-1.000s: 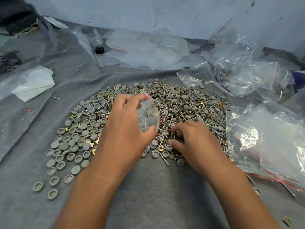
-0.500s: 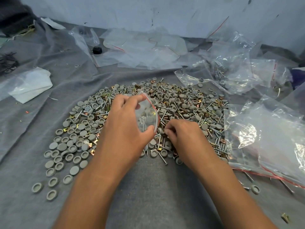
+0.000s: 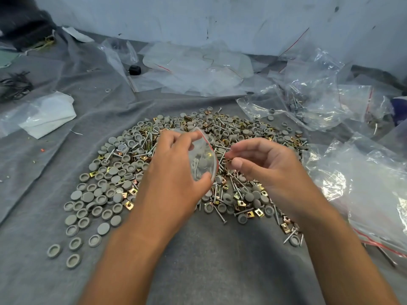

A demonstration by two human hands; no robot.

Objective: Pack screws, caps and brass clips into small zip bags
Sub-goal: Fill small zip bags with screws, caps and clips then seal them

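A wide heap of grey round caps (image 3: 114, 172), silver screws (image 3: 220, 213) and brass clips (image 3: 241, 203) lies on the grey cloth. My left hand (image 3: 176, 170) holds a small clear zip bag (image 3: 203, 158) with a red strip, its mouth turned to the right; caps and screws show inside it. My right hand (image 3: 266, 166) is lifted just right of the bag's mouth, thumb and forefinger pinching a small brass clip (image 3: 229, 159) that is mostly hidden by the fingers.
Clear plastic bags (image 3: 370, 179) lie crumpled at the right, some holding screws. More flat bags (image 3: 193, 69) lie at the back by the white wall. A folded white bag (image 3: 47, 114) rests at the left, a small black object (image 3: 134, 69) behind.
My right hand has risen from the heap, where it was picking among the pieces, up to the bag's mouth with a pinched piece. My left hand kept holding the bag.
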